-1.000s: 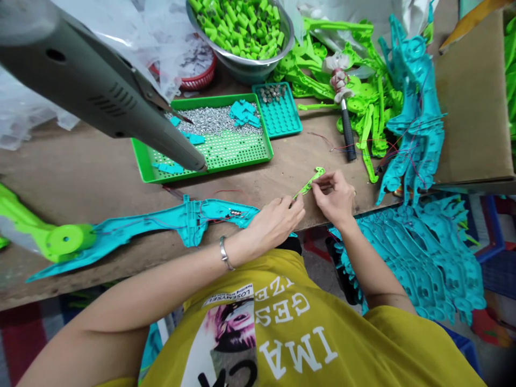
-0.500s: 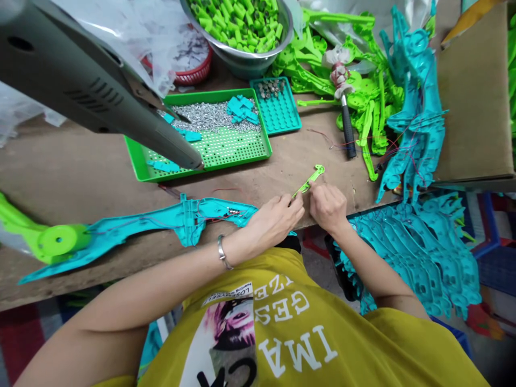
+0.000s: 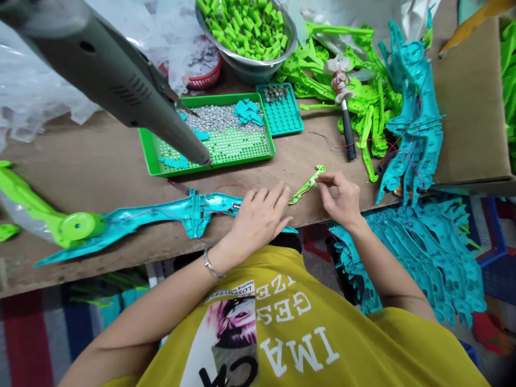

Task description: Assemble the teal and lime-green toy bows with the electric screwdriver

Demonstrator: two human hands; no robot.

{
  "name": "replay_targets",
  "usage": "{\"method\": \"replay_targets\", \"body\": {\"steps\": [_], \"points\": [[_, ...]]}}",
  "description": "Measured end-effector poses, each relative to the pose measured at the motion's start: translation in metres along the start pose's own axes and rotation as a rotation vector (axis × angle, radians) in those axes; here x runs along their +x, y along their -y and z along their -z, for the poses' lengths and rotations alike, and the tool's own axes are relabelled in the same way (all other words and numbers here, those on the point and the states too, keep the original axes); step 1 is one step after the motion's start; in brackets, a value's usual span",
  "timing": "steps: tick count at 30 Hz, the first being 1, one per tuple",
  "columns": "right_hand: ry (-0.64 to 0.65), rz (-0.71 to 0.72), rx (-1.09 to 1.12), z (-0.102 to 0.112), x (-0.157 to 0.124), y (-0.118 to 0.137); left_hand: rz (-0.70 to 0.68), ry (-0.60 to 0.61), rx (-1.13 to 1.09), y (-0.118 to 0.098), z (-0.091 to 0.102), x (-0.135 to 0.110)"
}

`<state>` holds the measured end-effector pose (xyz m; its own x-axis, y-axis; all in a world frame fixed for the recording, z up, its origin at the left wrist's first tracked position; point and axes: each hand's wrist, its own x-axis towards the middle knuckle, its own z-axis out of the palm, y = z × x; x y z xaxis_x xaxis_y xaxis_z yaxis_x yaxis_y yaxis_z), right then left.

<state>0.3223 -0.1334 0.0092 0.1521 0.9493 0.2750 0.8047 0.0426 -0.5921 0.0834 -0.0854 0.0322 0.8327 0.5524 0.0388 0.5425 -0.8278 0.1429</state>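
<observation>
A slim lime-green plastic piece (image 3: 303, 188) lies slantwise near the table's front edge, between my two hands. My left hand (image 3: 258, 220) lies palm down with its fingers stretched, covering the right end of a turquoise plastic half-shell (image 3: 149, 215) and reaching the green piece's lower end. Wires run along the shell, and a round lime-green part (image 3: 80, 228) is joined at its left. Close to the green piece's upper end is my right hand (image 3: 342, 200), thumb and forefinger apart, seemingly holding nothing.
A grey power screwdriver (image 3: 137, 86) hangs over a green tray (image 3: 209, 166) of screws. Behind stand a small turquoise tray (image 3: 282, 121) and a metal bowl (image 3: 245, 70). A black-handled hammer (image 3: 347, 126), turquoise shells (image 3: 415, 118) and a cardboard box (image 3: 471, 102) are rightward.
My left hand has flattened and shifted left over the shell. My right hand has loosened its closed fingers and moved slightly right, off the green piece. The view has shifted a little.
</observation>
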Motion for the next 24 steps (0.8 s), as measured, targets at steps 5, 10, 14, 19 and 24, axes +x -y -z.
{"method": "replay_targets", "body": {"steps": [5,10,14,19,24], "points": [[0.236,0.126,0.143,-0.013,0.004,0.022,0.131,0.008,-0.047,-0.005,0.003,-0.004],[0.362,0.145,0.175,-0.023,0.014,0.025,0.196,-0.007,-0.055,-0.014,-0.003,0.003],[0.422,0.078,0.203,-0.023,0.020,0.023,0.220,0.046,-0.074,-0.015,-0.001,0.004],[0.490,0.102,0.227,-0.021,0.023,0.021,0.144,0.024,-0.012,-0.012,0.008,0.000],[0.528,0.114,0.258,-0.022,0.025,0.019,0.017,-0.001,-0.044,-0.003,0.007,-0.006]]}}
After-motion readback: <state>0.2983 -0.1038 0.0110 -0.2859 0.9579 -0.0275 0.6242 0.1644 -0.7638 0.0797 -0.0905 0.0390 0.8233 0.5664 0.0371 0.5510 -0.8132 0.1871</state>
